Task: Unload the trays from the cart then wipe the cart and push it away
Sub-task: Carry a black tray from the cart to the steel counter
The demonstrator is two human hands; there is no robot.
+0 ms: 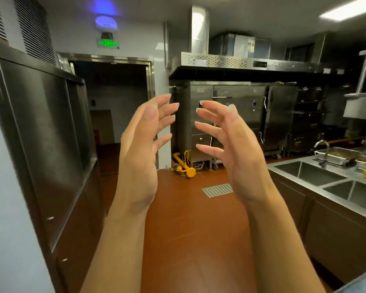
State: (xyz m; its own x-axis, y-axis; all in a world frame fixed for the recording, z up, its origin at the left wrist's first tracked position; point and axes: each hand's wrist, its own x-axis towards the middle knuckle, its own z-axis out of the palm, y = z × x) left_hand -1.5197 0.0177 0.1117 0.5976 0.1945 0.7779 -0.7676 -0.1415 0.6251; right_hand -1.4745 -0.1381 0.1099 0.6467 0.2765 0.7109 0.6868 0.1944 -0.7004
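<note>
Stainless steel fills the left edge of my view, a tall cabinet (51,132) with closed doors, and beside it a dark doorway (112,106) under a green exit sign (107,43). Just right of that I see my left hand (140,149) raised in front of me, palm turned inward, its fingers (167,119) spread apart and curled around nothing. My right hand (235,149) mirrors it, near but not touching, fingers (205,125) likewise splayed and holding nothing. Behind and between them stand steel steamer units (241,115) under an extraction hood (230,60), and the brown tiled floor (194,229) runs bare below my forearms, with a drain grate (217,190) set in it. On the right, the tabletop (317,193) carries a double sink (309,173), a tap (322,148) and a steel tray (336,155) behind the basin, with what look like more pans at the frame edge. The cart itself is nowhere in view, nor is any cloth. I judge that either the work has not begun or the cart is already pushed off; from here I cannot tell which, though the tray by the sink hints that unloading may be done.
</note>
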